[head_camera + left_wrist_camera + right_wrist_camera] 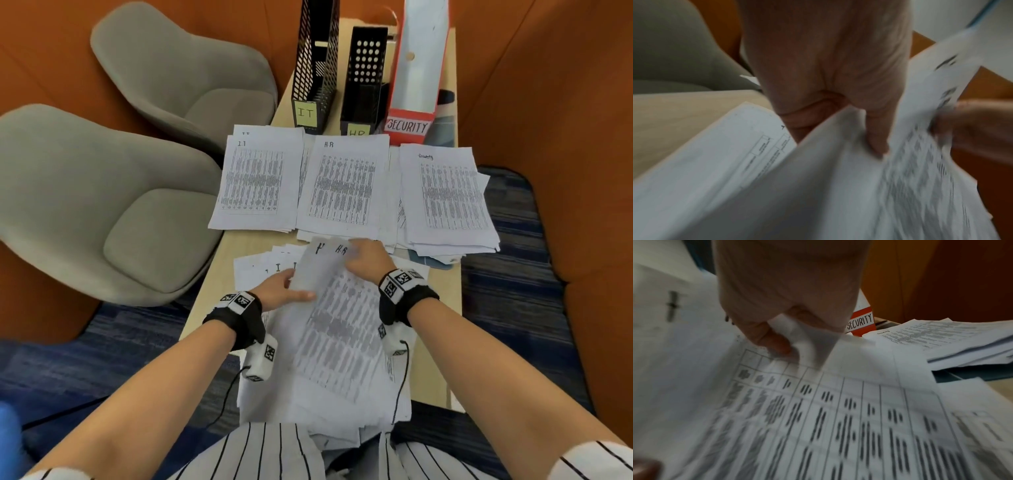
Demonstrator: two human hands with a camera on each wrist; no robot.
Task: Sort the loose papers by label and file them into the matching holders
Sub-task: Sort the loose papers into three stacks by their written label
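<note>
Pinching the top corner of a white printed sheet marked HR (337, 308), the right hand (366, 262) lifts it off the loose unsorted pile (260, 270) on the pale wooden table (219, 260); the left hand (284, 287) grips its left edge. Sheets clinging beneath could ride along and misfile.

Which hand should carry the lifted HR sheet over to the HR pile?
Right hand: it already pinches the HR sheet at its top edge, nearest the HR pile. Left hand only steadies the side.

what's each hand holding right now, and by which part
Right hand pinches the top edge of the sheet marked HR; left hand grips that lifted sheet's left edge.
</note>
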